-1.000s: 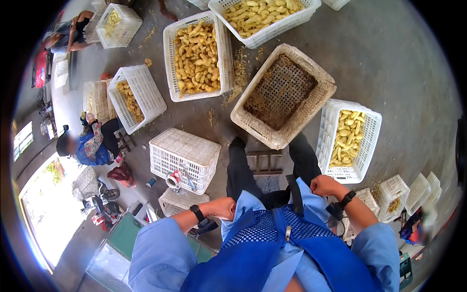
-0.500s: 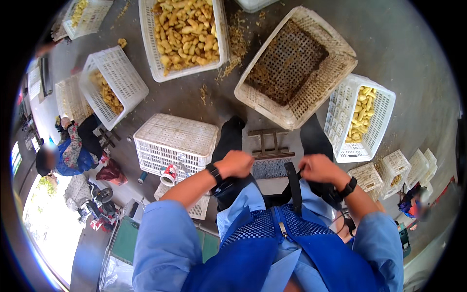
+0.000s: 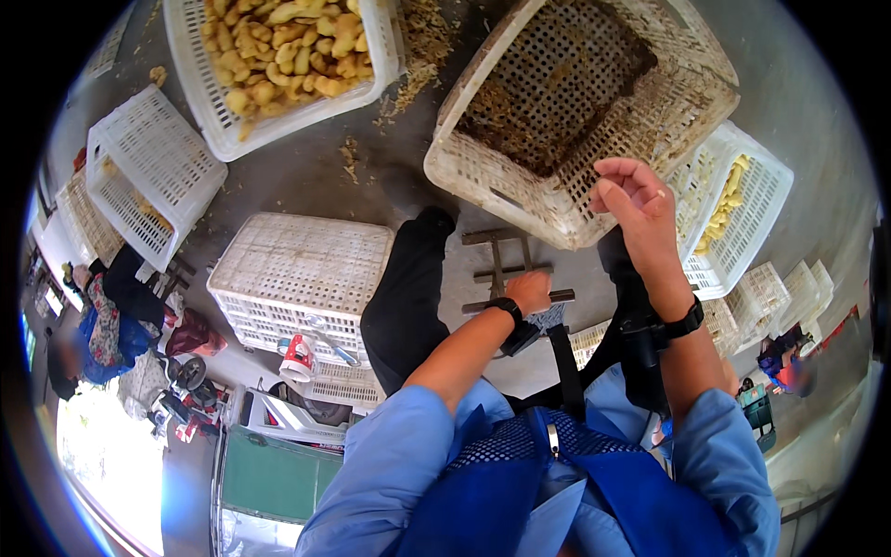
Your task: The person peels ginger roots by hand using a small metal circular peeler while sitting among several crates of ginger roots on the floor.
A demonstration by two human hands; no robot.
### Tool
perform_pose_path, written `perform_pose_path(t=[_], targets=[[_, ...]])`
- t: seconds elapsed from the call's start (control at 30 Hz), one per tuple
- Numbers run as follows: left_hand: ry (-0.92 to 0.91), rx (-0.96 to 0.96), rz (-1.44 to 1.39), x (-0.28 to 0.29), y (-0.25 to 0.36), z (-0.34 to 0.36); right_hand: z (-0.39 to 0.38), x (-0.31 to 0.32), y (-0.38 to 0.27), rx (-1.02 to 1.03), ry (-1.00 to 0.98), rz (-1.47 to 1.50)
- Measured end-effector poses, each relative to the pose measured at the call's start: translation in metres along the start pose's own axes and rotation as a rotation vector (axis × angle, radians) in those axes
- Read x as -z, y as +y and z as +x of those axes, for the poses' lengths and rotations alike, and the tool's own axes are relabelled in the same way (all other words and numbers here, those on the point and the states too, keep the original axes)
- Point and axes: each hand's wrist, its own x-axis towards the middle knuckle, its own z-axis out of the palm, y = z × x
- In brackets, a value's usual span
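Note:
Low between my knees, my left hand (image 3: 528,292) has curled fingers at the small wooden stool (image 3: 496,257); what, if anything, they hold is hidden. My right hand (image 3: 634,201) is raised with loosely bent, empty fingers, in front of or at the near rim of a dirty, largely empty white plastic crate (image 3: 467,158); contact is unclear. A crate of yellow ginger roots (image 3: 288,51) stands at upper left, and another crate with paler roots (image 3: 724,209) is at the right, beyond my hand.
An upturned crate (image 3: 299,249) with a red-and-white mug (image 3: 297,357) is left of my legs. More crates (image 3: 139,162) stand further left. A seated co-worker (image 3: 107,325) is at the far left, another person (image 3: 780,362) at the right. A green-topped vehicle (image 3: 264,469) is lower left.
My hands have left the front of my clothing: the left moved forward and down to the stool, the right up to the dirty crate. The view has shifted, with the crates appearing larger.

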Motion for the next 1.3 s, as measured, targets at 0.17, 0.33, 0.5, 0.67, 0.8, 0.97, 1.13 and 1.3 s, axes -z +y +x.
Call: perform_pose_path(t=[0.17,0.33,0.5,0.67,0.8,0.97,1.13,1.3], targets=[[-0.041,0.064,0.075,-0.029,-0.012,0.033,0.025,0.017,0.025,0.026,0.038,0.092],[-0.229,0.162,0.097,-0.047,-0.037,0.045,0.053,0.030,0.030,0.104,0.080,0.111],[-0.463,0.162,0.081,-0.074,-0.063,0.065,0.080,0.042,0.030,0.130,0.083,0.212],[-0.561,0.129,-0.068,-0.055,-0.063,0.087,0.095,0.054,0.015,0.124,0.029,0.274],[-0.656,0.076,-0.109,-0.043,-0.062,0.106,0.093,0.058,-0.004,0.134,-0.012,0.364],[-0.687,0.170,-0.152,-0.008,-0.036,0.122,0.083,0.063,-0.002,0.238,-0.020,0.403],[-0.658,0.047,0.087,-0.002,-0.048,0.152,0.046,0.064,0.010,0.418,-0.043,0.442],[-0.379,-0.260,0.688,-0.003,-0.074,0.161,0.009,0.053,0.022,0.645,-0.019,0.332]])
